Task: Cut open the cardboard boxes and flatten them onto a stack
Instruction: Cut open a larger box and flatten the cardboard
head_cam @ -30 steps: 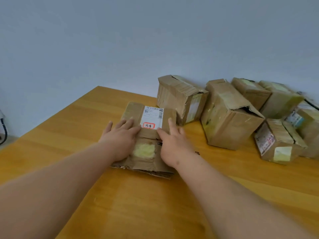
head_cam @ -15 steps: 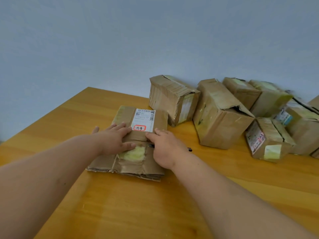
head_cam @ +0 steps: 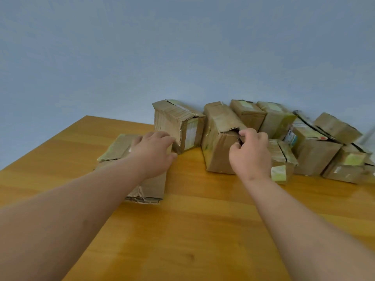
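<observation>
Right hand [head_cam: 250, 152] has left the flat box [head_cam: 150, 185] and now pinches the torn flap of the next box [head_cam: 218, 142], mid-table near the far edge. Left hand [head_cam: 155, 152], fingers relaxed, rests on the flat one. I'd pull by the body, not the flap; it may rip.

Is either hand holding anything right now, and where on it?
The right hand grips the torn top corner of a cardboard box. The left hand holds nothing, open over the flattened stack.
</observation>
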